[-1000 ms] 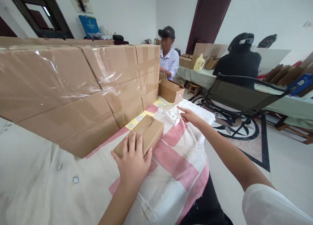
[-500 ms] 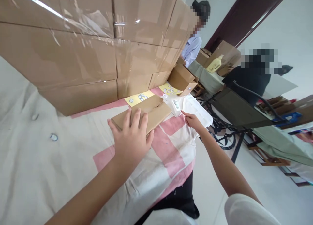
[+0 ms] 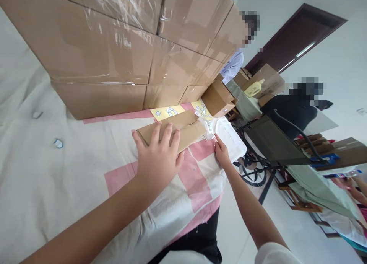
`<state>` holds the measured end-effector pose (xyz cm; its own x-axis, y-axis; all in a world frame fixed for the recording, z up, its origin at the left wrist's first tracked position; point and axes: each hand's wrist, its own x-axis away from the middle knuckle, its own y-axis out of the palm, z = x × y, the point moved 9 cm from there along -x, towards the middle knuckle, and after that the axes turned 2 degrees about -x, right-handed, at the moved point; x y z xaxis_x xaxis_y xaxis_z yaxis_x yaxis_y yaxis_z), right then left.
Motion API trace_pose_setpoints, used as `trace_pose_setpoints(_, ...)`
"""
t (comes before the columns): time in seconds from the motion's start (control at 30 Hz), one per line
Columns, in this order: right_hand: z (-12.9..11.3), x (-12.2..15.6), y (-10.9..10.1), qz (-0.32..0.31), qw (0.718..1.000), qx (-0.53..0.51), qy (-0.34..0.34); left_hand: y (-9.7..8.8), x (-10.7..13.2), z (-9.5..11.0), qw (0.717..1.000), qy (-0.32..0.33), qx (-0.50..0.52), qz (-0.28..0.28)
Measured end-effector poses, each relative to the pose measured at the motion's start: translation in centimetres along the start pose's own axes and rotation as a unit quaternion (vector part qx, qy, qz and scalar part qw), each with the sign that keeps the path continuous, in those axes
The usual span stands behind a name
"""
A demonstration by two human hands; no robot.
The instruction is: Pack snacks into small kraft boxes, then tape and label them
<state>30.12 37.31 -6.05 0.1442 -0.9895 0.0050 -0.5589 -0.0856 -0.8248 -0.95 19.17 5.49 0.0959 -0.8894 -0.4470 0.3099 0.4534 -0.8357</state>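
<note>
A flat brown cardboard box [image 3: 187, 122] lies on the cloth-covered table. My left hand [image 3: 157, 155] rests on its near left part, fingers spread across the top and thumb by the near edge. Beyond the box's right end is a small white packet [image 3: 210, 129] with a greenish print. My right hand [image 3: 222, 151] has its fingertips pinched at the packet's near edge, the other fingers curled in. Just right of it lies a white plastic bag [image 3: 229, 136]. Whether the packet touches the box is unclear.
A tall stack of taped cartons [image 3: 109, 53] stands behind the box. Yellow printed sheets [image 3: 168, 113] lie at its foot, beside an open carton [image 3: 219, 97]. A small blue-and-white piece [image 3: 58, 143] lies left. A dark chair [image 3: 275, 141] and two people are farther right.
The camera view has shifted slightly. My right hand has turned more upright, its fingers still at the packet, which now sits close to the box's right end. My left hand stays on the box.
</note>
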Motion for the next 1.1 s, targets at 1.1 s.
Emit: trace_pose_setpoints(1.1, 0.18, 0.55, -0.58, 0.125, 0.987, 0.1, 0.01, -0.42, 0.04, 0.46, 0.997, 0.043, -0.036, 0.043)
